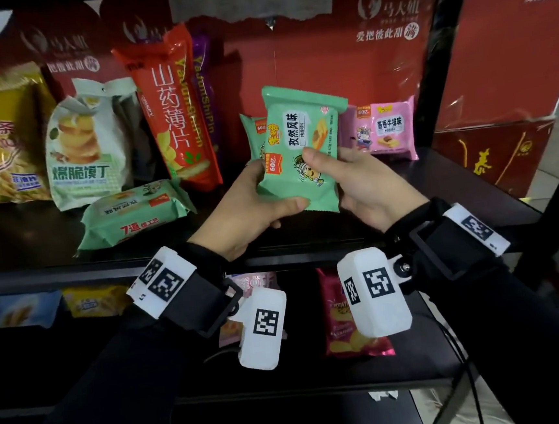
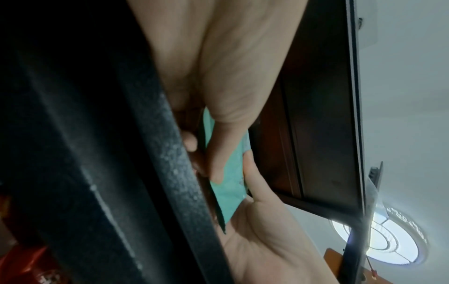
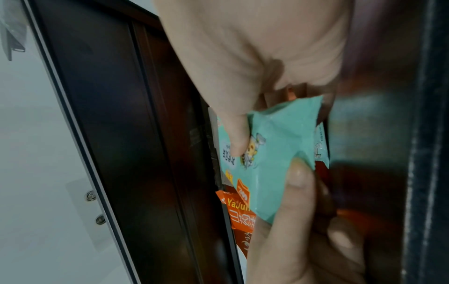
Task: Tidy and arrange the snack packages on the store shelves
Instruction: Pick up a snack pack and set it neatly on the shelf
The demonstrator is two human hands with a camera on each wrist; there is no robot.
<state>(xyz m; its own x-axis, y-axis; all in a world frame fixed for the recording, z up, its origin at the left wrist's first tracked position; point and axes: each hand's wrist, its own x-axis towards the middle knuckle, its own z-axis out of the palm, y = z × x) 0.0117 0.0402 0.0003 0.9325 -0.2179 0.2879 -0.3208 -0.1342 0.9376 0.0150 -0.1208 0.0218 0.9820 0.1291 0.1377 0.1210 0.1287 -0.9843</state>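
Left hand (image 1: 244, 211) and right hand (image 1: 360, 184) both pinch the green packet (image 1: 299, 149) above the shelf (image 1: 454, 176) near its upright twin (image 1: 254, 136); a careless set-down could topple that twin or the pink packet (image 1: 387, 129).

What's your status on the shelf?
Both hands, left hand and right hand, grip the green packet. Held above shelf. Another green packet lies flat, left.

black shelf rack (image 1: 471, 174), round ceiling light (image 2: 379, 238)
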